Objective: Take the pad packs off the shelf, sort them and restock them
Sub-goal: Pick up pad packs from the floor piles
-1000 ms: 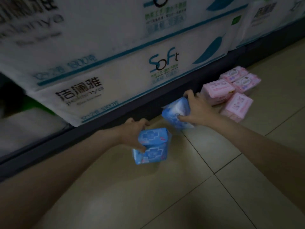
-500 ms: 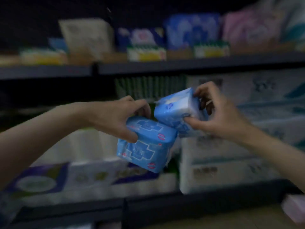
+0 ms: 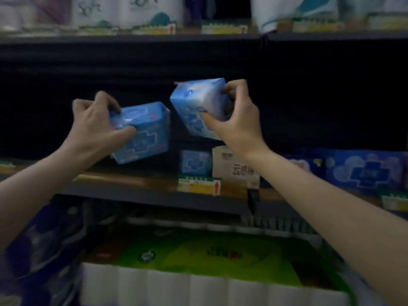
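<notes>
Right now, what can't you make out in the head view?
- Back of the shelf: lost in darkness.
- Price tag print: blurred, too small.
- Beige box: right side hidden by the right forearm.
- Left hand pack: print blurred.

Two packs held above shelf [image 3: 132, 186]: left pack [image 3: 143, 133] lower, right pack [image 3: 198, 107] higher; box [image 3: 234, 168] on shelf beneath.

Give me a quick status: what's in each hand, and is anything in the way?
Left hand grips blue pack. Right hand grips second blue pack. Both above shelf; the gap left of the small blue pack looks free.
</notes>
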### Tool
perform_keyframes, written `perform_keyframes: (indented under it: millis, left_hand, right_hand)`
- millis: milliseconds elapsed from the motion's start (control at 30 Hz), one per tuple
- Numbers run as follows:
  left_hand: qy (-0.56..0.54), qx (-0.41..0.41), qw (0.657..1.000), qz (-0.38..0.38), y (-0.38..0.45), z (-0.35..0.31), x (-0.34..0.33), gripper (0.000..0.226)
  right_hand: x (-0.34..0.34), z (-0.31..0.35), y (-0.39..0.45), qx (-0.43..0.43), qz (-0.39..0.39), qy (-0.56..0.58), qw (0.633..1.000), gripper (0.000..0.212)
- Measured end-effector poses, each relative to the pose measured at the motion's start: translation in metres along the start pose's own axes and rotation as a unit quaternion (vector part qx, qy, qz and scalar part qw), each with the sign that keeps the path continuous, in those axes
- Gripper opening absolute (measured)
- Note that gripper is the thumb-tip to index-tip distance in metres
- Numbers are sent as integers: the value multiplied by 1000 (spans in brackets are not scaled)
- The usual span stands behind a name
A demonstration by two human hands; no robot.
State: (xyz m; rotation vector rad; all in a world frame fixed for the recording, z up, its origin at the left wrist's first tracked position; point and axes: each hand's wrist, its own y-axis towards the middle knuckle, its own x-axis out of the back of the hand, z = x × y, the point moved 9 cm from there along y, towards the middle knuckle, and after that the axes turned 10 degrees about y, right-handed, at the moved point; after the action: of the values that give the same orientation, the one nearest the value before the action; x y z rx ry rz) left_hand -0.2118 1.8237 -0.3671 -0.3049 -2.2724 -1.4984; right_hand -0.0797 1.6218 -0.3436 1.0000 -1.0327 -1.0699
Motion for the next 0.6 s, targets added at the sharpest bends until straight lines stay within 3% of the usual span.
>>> perform_keyframes:
  millis: [133,233,367,500,600]
  left_hand:
    - [-31,117,993,2,21,48,-7,35]
    - [-34,148,988,20,29,65,-21,31]
    - [-43,114,990,64,37,67,-42,34]
    - [-47,57,992,103,39,53,-63,36]
    - [-48,34,989,138,39,44,-82,31]
  right_hand:
    - [-78,-34,23,-23,140,-152,978,54]
    - [-115,-75,17,-88,278,-281,915,59]
    - [-134,-116,-11,-153,417,-321,836,47]
    - [-137,-122,-20,-126,456,-393,789,44]
    - [-122,-110,-9,-111,408,-380,822,42]
